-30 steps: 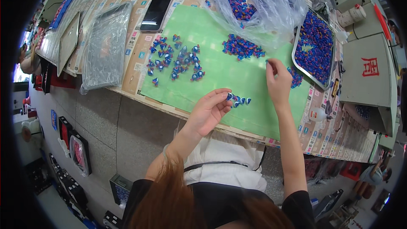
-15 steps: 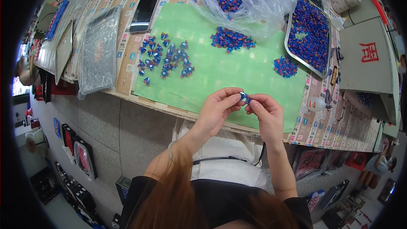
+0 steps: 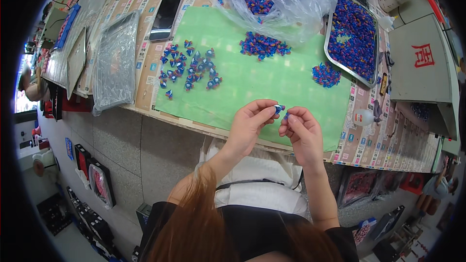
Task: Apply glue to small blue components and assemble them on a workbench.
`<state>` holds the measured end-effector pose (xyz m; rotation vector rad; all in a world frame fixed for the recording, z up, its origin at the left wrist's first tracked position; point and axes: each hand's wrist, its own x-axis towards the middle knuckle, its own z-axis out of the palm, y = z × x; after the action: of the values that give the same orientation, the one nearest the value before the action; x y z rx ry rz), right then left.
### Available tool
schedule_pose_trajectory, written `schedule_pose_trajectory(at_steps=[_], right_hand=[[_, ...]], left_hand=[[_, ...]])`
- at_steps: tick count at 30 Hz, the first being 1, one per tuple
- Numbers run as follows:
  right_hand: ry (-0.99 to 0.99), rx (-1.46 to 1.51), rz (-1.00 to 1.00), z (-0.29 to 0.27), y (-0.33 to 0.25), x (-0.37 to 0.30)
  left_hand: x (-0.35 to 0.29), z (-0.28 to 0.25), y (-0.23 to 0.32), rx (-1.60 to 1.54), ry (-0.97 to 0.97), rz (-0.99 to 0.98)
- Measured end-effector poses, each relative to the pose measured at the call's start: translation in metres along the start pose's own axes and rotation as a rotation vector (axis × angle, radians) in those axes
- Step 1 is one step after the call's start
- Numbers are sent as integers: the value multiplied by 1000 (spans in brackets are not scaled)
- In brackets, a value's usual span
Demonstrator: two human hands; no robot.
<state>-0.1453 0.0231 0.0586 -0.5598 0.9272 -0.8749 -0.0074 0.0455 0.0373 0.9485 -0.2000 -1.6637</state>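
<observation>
Over the near edge of a green mat (image 3: pixel 233 87), my left hand (image 3: pixel 250 123) pinches a small blue, white and red plastic piece (image 3: pixel 279 109) between thumb and fingertips. Just to its right, my right hand (image 3: pixel 303 131) is closed on a tiny blue piece (image 3: pixel 286 116), mostly covered by the fingers. A narrow gap parts the two hands. At the mat's left lies a group of blue, white and red pieces (image 3: pixel 191 69). Loose blue and red pieces form a pile (image 3: pixel 262 46) at the far middle and a smaller pile (image 3: pixel 326 75) at the right.
A metal tray (image 3: pixel 328 53) full of small pieces stands at the right, beside a grey metal box (image 3: pixel 417 77). A clear plastic bag (image 3: pixel 301 5) with more pieces lies at the back. Leftward are a phone (image 3: pixel 166 17) and a plastic-wrapped panel (image 3: pixel 115 63). A white bottle (image 3: pixel 363 117) lies near the mat's right edge.
My hands, together half a second ago, have come slightly apart. The right hand has drawn back from the piece in the left. The view has shifted a little.
</observation>
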Motion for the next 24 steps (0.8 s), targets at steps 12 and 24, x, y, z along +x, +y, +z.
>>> schedule_pose_trajectory(at_steps=[12,24], right_hand=[[19,-288,-185,5,3,2],[-17,-504,-350,4,4,-1]], left_hand=[[-8,5,7,387,-55,247],[-10,0,19,672,-125,359]])
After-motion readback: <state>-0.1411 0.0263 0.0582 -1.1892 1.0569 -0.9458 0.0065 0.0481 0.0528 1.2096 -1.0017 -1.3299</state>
